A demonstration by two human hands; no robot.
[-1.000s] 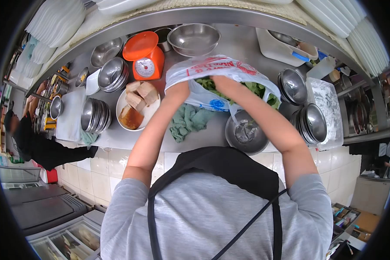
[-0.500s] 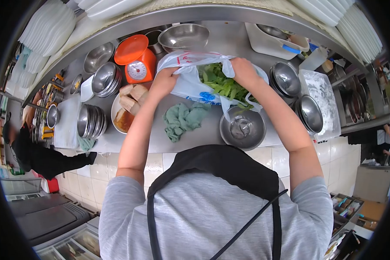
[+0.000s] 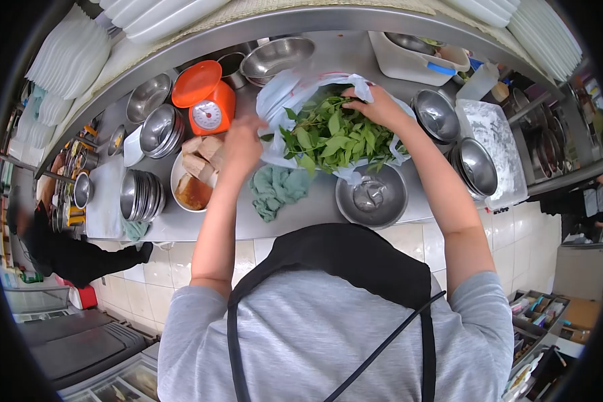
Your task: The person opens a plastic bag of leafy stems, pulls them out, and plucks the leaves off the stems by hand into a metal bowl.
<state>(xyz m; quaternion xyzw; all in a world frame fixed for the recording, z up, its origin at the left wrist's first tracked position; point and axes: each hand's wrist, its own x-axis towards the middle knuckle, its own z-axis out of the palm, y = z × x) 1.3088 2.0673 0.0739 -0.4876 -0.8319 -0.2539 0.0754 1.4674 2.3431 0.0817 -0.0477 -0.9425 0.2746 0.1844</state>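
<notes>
A white plastic bag [image 3: 275, 100] lies wide open on the steel counter, full of leafy green stems [image 3: 335, 137]. My right hand [image 3: 376, 107] is at the bag's far right rim, its fingers bent around the plastic and reaching over the leaves. Just beside the bag's left edge is my left hand [image 3: 244, 144], smeared by motion, so its grip does not show clearly. A crumpled green cloth [image 3: 279, 191] rests in front of the bag. To the cloth's right stands a metal bowl [image 3: 390, 213] with something clear and shiny inside.
An orange kitchen scale [image 3: 208, 107] and a plate of bread-like chunks [image 3: 197, 171] are at left. Stacked metal bowls [image 3: 141, 194] stand on both sides. At the back right is a white tub [image 3: 409, 63]. A shelf [image 3: 301, 39] spans overhead. Another person [image 3: 67, 244] is far left.
The bag's mouth has opened wider, and more of the greens show. My left hand has come off the bag's rim and moved slightly down and left. My right hand has shifted a little.
</notes>
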